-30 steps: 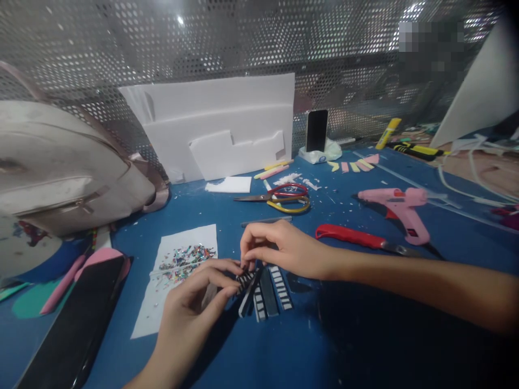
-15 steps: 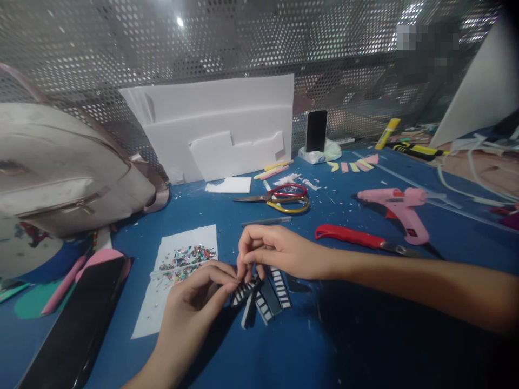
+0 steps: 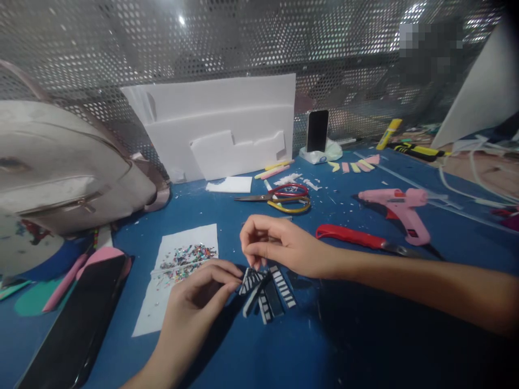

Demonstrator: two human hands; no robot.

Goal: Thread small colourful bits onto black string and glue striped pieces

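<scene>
Several dark strips (image 3: 283, 287), some with white bars across them, fan out on the blue table below my hands. My left hand (image 3: 205, 289) pinches the left edge of this bundle between thumb and forefinger. Just above the strips' upper ends is my right hand (image 3: 279, 246), its fingers curled together; what its fingertips hold, if anything, is too small to name. Left of the hands lies a white sheet (image 3: 152, 308) with colourful glitter bits (image 3: 184, 260) on it.
Scissors (image 3: 288, 204), a red-handled knife (image 3: 351, 235) and a pink glue gun (image 3: 399, 202) lie beyond my right arm. A dark phone (image 3: 77, 324) and a pale bag (image 3: 73, 167) are at left. Behind stand white foam boards (image 3: 227, 108) and a propped phone (image 3: 317, 131).
My right hand has lifted slightly away from my left fingertips, showing more of the strips. The bundle has turned and shifted a little.
</scene>
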